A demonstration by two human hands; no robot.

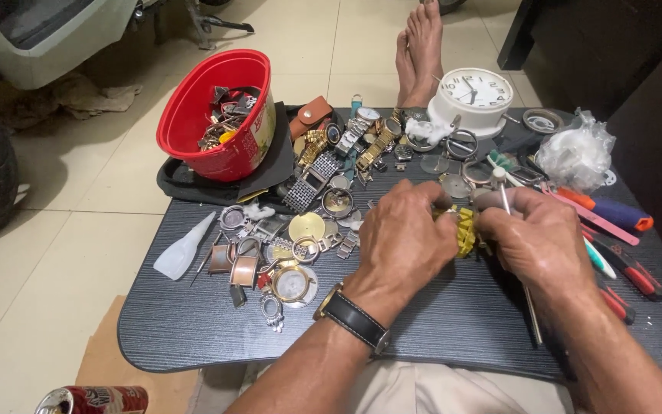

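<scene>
Pinching a ribbed gold metal watch band (465, 230), both hands (408, 238) (538, 241) close.

On the worktop (193, 322), a bucket (220, 115) of parts stands at the far left, a clock (473, 92) at the far middle; loose watch cases (293, 284) lie left of the hands, screwdrivers (622, 264) at the right edge, a glue bottle (181, 249) left of the cases
</scene>
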